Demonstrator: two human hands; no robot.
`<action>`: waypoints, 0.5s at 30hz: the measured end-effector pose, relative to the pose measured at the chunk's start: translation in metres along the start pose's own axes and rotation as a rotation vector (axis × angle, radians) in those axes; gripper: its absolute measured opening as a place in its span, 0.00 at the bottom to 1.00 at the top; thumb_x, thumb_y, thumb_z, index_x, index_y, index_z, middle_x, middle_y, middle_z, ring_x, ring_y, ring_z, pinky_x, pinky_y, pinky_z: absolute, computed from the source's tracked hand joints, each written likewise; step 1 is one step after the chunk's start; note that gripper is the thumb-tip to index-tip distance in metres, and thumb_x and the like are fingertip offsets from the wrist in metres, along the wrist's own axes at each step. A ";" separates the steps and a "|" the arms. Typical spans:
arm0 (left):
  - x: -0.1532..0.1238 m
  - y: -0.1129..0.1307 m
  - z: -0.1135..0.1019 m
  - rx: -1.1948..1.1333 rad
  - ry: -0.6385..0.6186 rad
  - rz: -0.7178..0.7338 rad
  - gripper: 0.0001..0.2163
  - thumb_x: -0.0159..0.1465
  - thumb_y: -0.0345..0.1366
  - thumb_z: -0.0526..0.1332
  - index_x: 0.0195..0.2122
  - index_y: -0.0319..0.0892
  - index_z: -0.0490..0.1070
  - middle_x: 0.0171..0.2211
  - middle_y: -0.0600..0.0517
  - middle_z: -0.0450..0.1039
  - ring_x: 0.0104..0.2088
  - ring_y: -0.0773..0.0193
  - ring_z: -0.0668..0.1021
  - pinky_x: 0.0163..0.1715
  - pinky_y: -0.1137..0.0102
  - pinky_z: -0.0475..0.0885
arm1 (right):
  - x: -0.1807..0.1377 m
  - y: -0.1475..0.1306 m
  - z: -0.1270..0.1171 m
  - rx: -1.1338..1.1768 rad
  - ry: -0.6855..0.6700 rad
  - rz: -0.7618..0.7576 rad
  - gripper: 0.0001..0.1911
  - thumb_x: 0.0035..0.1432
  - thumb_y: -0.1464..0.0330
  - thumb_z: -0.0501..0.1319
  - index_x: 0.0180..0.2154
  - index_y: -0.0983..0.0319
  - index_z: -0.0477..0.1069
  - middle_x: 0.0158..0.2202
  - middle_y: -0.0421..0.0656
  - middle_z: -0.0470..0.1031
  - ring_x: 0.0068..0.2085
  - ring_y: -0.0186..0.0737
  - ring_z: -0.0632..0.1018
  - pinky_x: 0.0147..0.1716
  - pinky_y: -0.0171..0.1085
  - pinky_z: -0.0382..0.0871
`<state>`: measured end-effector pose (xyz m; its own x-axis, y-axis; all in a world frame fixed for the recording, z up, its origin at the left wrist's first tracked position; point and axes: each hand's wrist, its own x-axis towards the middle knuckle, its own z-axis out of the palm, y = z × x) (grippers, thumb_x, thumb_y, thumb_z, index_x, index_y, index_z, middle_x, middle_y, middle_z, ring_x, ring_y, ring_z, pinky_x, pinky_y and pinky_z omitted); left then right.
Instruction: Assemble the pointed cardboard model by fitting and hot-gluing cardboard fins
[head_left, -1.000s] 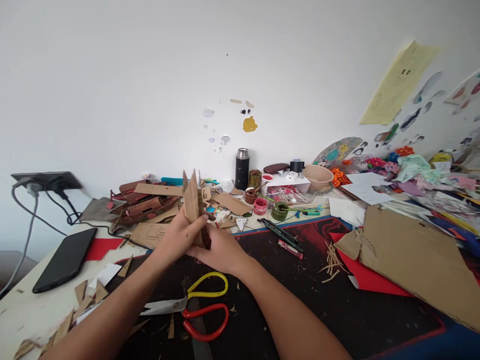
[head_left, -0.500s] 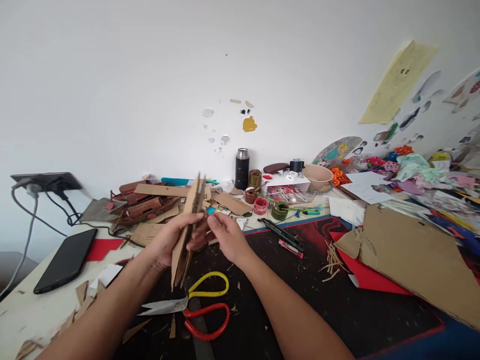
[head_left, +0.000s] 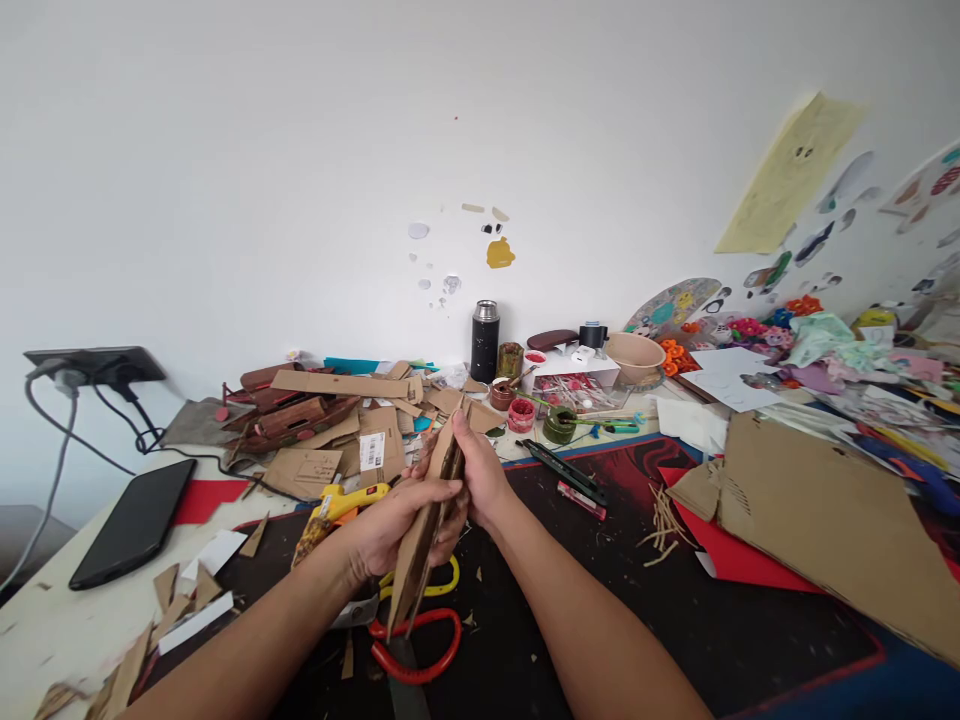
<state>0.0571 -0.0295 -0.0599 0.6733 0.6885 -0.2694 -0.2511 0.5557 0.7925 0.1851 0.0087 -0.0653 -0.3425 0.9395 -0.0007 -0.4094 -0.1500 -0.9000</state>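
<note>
Head view, looking down at a very messy craft bench. Both hands are up over the near middle of the dark mat, sharing one long folded cardboard piece that's tilted, top end pointing far and right, bottom end pointing near and left.

Left hand has its grip wrapped shut around the middle of the cardboard piece, fingers curled over the front face. Right hand has its grip pinched narrow on the upper end, thumb along the edge. So the thing is off the bench entirely, held between the two.

Right underneath lie the scissors, one red loop and one yellow, partly hidden by the cardboard. Just left of the left hand lies a yellow glue gun. Farther back there's a heap of cardboard scraps, and a black flask stands against the wall. A black utility knife lies to the right of the hands, a big cardboard sheet well off to the right, and a phone on the left.
</note>
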 end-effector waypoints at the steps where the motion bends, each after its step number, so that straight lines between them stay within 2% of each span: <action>1: 0.001 -0.002 0.001 0.009 0.024 0.012 0.22 0.60 0.53 0.73 0.27 0.39 0.71 0.18 0.54 0.68 0.15 0.70 0.70 0.17 0.74 0.66 | 0.001 -0.001 -0.001 0.000 0.030 0.002 0.37 0.58 0.30 0.58 0.35 0.58 0.71 0.26 0.46 0.80 0.37 0.54 0.86 0.36 0.46 0.80; 5: 0.002 -0.003 0.007 0.071 0.116 0.048 0.28 0.56 0.63 0.74 0.35 0.40 0.73 0.24 0.49 0.76 0.20 0.63 0.76 0.20 0.71 0.72 | 0.007 -0.007 -0.008 0.040 0.251 -0.057 0.35 0.56 0.31 0.60 0.32 0.57 0.71 0.25 0.46 0.80 0.34 0.54 0.86 0.31 0.44 0.80; 8: 0.000 0.002 0.013 0.106 0.161 0.069 0.31 0.54 0.65 0.74 0.38 0.40 0.72 0.25 0.51 0.76 0.20 0.65 0.75 0.18 0.73 0.69 | 0.011 -0.013 -0.013 0.098 0.372 -0.133 0.34 0.55 0.32 0.62 0.29 0.57 0.70 0.23 0.45 0.79 0.32 0.53 0.85 0.27 0.42 0.78; 11: -0.003 0.007 0.018 0.128 0.170 0.098 0.29 0.57 0.64 0.73 0.36 0.41 0.69 0.22 0.56 0.71 0.16 0.71 0.68 0.14 0.76 0.62 | 0.013 -0.018 -0.015 0.212 0.329 -0.125 0.35 0.52 0.32 0.65 0.28 0.58 0.71 0.22 0.45 0.78 0.30 0.51 0.84 0.24 0.41 0.77; 15: -0.003 0.013 0.018 0.116 0.167 0.090 0.28 0.58 0.63 0.72 0.35 0.41 0.69 0.19 0.59 0.66 0.13 0.75 0.61 0.12 0.78 0.56 | 0.011 -0.016 -0.011 0.335 0.166 -0.077 0.37 0.48 0.30 0.66 0.30 0.58 0.73 0.24 0.44 0.79 0.33 0.52 0.85 0.26 0.41 0.78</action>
<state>0.0645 -0.0334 -0.0389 0.5246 0.8059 -0.2744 -0.2164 0.4379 0.8726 0.1974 0.0244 -0.0556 -0.1695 0.9849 -0.0340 -0.6914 -0.1434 -0.7080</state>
